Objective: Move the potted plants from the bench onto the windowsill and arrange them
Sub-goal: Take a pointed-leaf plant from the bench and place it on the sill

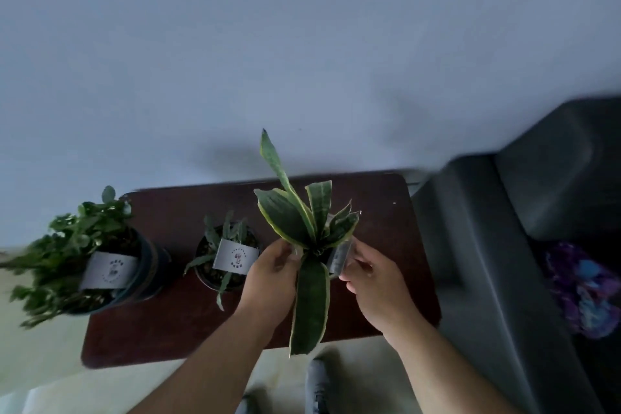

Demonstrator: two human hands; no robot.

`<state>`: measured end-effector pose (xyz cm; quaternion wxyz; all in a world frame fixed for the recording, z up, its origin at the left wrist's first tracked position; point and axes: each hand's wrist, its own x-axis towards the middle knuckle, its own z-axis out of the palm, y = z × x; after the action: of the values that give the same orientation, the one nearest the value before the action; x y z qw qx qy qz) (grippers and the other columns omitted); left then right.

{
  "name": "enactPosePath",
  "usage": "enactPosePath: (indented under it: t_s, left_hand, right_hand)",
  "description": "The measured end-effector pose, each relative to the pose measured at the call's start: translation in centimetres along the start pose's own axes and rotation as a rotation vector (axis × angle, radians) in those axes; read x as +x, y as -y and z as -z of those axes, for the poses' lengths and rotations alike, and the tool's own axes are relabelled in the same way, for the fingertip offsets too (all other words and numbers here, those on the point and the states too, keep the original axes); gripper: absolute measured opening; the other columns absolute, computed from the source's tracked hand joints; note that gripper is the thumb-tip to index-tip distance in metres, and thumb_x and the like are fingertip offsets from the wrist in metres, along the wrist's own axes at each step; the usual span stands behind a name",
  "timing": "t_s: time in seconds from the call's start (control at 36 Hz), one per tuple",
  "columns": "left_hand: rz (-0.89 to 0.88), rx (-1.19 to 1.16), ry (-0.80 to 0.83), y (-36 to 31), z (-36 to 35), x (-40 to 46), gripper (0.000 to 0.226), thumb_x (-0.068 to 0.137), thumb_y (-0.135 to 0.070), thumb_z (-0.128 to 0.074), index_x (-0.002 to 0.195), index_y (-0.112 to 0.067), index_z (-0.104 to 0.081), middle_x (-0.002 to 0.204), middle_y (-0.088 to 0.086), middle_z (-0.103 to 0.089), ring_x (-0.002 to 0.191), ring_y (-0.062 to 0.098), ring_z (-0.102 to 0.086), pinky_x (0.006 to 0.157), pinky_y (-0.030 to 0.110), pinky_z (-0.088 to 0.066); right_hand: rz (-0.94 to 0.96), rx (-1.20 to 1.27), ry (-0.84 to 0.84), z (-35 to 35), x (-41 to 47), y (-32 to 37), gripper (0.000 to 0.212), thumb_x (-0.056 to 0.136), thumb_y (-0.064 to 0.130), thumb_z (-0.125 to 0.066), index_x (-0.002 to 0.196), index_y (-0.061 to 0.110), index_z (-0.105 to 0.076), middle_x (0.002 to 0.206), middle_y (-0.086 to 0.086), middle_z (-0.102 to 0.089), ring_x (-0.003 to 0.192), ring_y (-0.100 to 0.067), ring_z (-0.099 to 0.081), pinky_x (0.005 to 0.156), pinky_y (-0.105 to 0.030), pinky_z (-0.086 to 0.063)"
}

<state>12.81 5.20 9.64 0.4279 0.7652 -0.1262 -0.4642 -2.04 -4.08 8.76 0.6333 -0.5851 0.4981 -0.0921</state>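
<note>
A snake plant [304,232] with yellow-edged leaves is above the dark brown bench [174,323]; its pot is mostly hidden by leaves and hands. My left hand [270,270] grips the pot's left side and my right hand [376,282] grips its right side, next to a white label. Whether the pot rests on the bench or is lifted, I cannot tell. A small potted plant [223,259] with narrow leaves and a white label stands at the bench's middle. A bushy leafy plant [77,255] in a dark pot sits at the bench's left end.
A plain pale wall [302,60] rises behind the bench. A dark grey sofa [524,228] stands to the right, with a purple and blue cloth [584,289] on its seat. My shoe [316,383] shows on the light floor below the bench.
</note>
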Motion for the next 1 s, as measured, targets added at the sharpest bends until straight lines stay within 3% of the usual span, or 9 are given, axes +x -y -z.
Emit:
enactPosePath:
  t_s: [0.14, 0.25, 0.33, 0.44, 0.64, 0.69, 0.78, 0.86, 1.0]
  left_hand:
    - [-0.079, -0.121, -0.057, -4.5, 3.1, -5.7, 0.017, 0.098, -0.029, -0.060, 0.106, -0.041, -0.068, 0.093, -0.018, -0.076, 0.081, 0.000, -0.072, 0.073, 0.022, -0.051]
    - [-0.134, -0.243, -0.094, -6.9, 6.1, -9.9, 0.020, 0.097, -0.029, -0.062, 0.112, -0.040, -0.068, 0.104, -0.013, -0.075, 0.093, 0.001, -0.072, 0.083, 0.025, -0.051]
    - [-0.185, -0.314, -0.139, -8.4, 9.0, -12.9, 0.022, 0.095, -0.030, -0.065, 0.115, -0.037, -0.068, 0.112, -0.007, -0.074, 0.106, 0.008, -0.069, 0.098, 0.036, -0.052]
    - [-0.264, -0.406, -0.248, -9.1, 12.6, -16.0, 0.026, 0.091, -0.032, -0.068, 0.117, -0.032, -0.069, 0.113, 0.002, -0.072, 0.109, 0.019, -0.069, 0.101, 0.045, -0.053]
    - [-0.382, -0.607, -0.462, -8.2, 21.4, -22.3, 0.036, 0.082, -0.037, -0.069, 0.115, -0.023, -0.068, 0.108, 0.012, -0.072, 0.106, 0.035, -0.069, 0.099, 0.058, -0.050]
    - [-0.409, -0.616, -0.483, -7.6, 23.6, -23.6, 0.035, 0.084, -0.036, -0.067, 0.115, -0.022, -0.066, 0.112, 0.011, -0.072, 0.109, 0.034, -0.069, 0.095, 0.050, -0.055]
    - [-0.452, -0.684, -0.548, -5.3, 28.8, -27.0, 0.031, 0.089, -0.029, -0.062, 0.119, -0.022, -0.065, 0.112, -0.002, -0.075, 0.105, 0.010, -0.071, 0.079, 0.022, -0.058]
    - [-0.446, -0.703, -0.595, -3.7, 32.3, -29.4, 0.031, 0.089, -0.029, -0.061, 0.118, -0.019, -0.066, 0.110, -0.004, -0.075, 0.110, 0.012, -0.068, 0.097, 0.036, -0.053]
    - [-0.423, -0.820, -0.752, 2.3, 40.8, -35.5, 0.034, 0.084, -0.036, -0.064, 0.116, -0.023, -0.069, 0.115, 0.003, -0.073, 0.110, 0.019, -0.069, 0.096, 0.044, -0.052]
  right_hand:
    - [0.127, -0.099, 0.032, 0.1, -4.2, 7.0, 0.031, 0.104, 0.033, -0.054, 0.108, 0.061, -0.068, 0.114, 0.012, -0.071, 0.099, -0.003, -0.070, 0.089, -0.027, -0.056]
    - [0.169, -0.092, 0.040, -0.8, -6.6, 11.2, 0.032, 0.105, 0.029, -0.051, 0.133, 0.040, -0.065, 0.114, 0.008, -0.067, 0.103, -0.007, -0.071, 0.098, -0.038, -0.058]
    - [0.235, -0.109, 0.058, -2.4, -8.4, 14.8, 0.031, 0.105, 0.025, -0.051, 0.127, 0.038, -0.070, 0.110, 0.003, -0.069, 0.100, -0.011, -0.071, 0.094, -0.038, -0.059]
    - [0.281, -0.158, 0.118, -4.9, -9.9, 18.6, 0.027, 0.105, 0.029, -0.051, 0.123, 0.032, -0.071, 0.113, 0.004, -0.074, 0.098, -0.008, -0.072, 0.093, -0.041, -0.060]
    - [0.389, -0.194, 0.300, -14.5, -14.1, 25.7, 0.027, 0.106, 0.022, -0.051, 0.121, 0.022, -0.073, 0.108, -0.003, -0.075, 0.096, -0.015, -0.074, 0.092, -0.041, -0.061]
    - [0.427, -0.227, 0.355, -17.0, -15.3, 26.7, 0.028, 0.106, 0.023, -0.049, 0.117, 0.025, -0.075, 0.107, -0.002, -0.075, 0.096, -0.015, -0.074, 0.093, -0.043, -0.061]
    - [0.465, -0.273, 0.487, -23.3, -18.7, 28.2, 0.030, 0.107, 0.023, -0.047, 0.104, 0.022, -0.077, 0.097, -0.003, -0.078, 0.094, -0.019, -0.074, 0.093, -0.044, -0.061]
    - [0.481, -0.281, 0.563, -27.4, -21.1, 28.7, 0.030, 0.107, 0.028, -0.048, 0.104, 0.030, -0.078, 0.102, 0.002, -0.078, 0.096, -0.011, -0.074, 0.094, -0.039, -0.060]
    - [0.520, -0.280, 0.699, -38.2, -27.0, 28.6, 0.025, 0.105, 0.035, -0.052, 0.118, 0.036, -0.074, 0.119, 0.000, -0.068, 0.099, -0.008, -0.069, 0.094, -0.033, -0.060]
